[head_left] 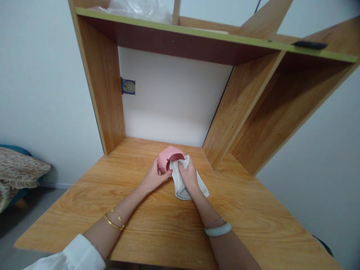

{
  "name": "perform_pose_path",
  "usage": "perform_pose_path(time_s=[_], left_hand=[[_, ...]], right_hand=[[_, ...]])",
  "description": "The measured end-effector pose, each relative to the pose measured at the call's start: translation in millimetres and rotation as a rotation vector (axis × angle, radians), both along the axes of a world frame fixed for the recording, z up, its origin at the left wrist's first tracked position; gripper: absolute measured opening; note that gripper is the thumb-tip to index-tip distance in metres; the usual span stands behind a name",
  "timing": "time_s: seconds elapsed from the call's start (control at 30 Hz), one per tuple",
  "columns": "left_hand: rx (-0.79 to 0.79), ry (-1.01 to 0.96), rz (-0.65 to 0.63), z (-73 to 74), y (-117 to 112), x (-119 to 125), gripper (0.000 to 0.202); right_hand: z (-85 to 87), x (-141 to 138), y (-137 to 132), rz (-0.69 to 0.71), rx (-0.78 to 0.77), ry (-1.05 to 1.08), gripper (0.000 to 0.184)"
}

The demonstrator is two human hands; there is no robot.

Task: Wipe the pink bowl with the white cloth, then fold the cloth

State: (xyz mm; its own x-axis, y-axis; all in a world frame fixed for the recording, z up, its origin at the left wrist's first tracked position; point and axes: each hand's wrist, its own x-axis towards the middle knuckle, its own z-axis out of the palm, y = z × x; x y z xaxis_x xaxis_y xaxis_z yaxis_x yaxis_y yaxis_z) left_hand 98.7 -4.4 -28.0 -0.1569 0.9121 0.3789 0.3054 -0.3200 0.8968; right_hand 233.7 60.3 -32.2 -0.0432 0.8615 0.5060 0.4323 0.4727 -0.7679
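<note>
A pink hollow container (168, 154) with a curved cut-out rim is tipped so that its opening faces right and toward me. My left hand (154, 177) grips it from the left, thumb at the lower rim. A white cloth (180, 186) is bunched in my right hand (189, 175), and its upper part is pressed against the container's opening. The cloth's loose end hangs down to the wooden desk (157, 228). How far the cloth reaches inside the container is hidden, as are most of my left fingertips.
Wooden side panels (101, 86) and an overhead shelf (174, 35) frame the desk. Clear plastic wrapping (140, 10) and a dark flat object (309, 45) lie on the shelf. A wall box (128, 86) is set in the back wall. At far left is a seat with a fringed throw (21, 168).
</note>
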Motion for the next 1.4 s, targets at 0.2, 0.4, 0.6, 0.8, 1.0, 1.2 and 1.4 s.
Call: perform_pose_path(time_s=[0.2,0.4,0.6,0.8,1.0,1.2,1.4], left_hand=[[-0.038,0.336,0.17,11.4,-6,-13,0.056],[-0.007,0.552,0.133,17.4,-14,-16,0.061],[-0.007,0.3,0.073,7.9,-5,-13,0.068],[-0.009,0.16,0.032,2.5,-2,-5,0.061],[-0.047,0.376,0.181,15.5,-8,-12,0.052],[-0.055,0.476,0.086,14.8,-11,-14,0.056],[0.011,0.279,0.054,6.4,-4,-13,0.067]], right_hand=[[13.7,8,-6,-0.142,-0.023,-0.39,0.069],[10.1,9,-4,-0.049,-0.008,-0.494,0.064],[0.9,4,-1,-0.022,0.029,-0.147,0.056],[4.4,0,-3,0.003,0.007,-0.085,0.06],[17.1,7,-10,-0.114,0.024,-0.494,0.07],[15.2,14,-6,-0.069,0.081,-0.548,0.068],[5.0,10,-4,-0.056,0.072,-0.313,0.063]])
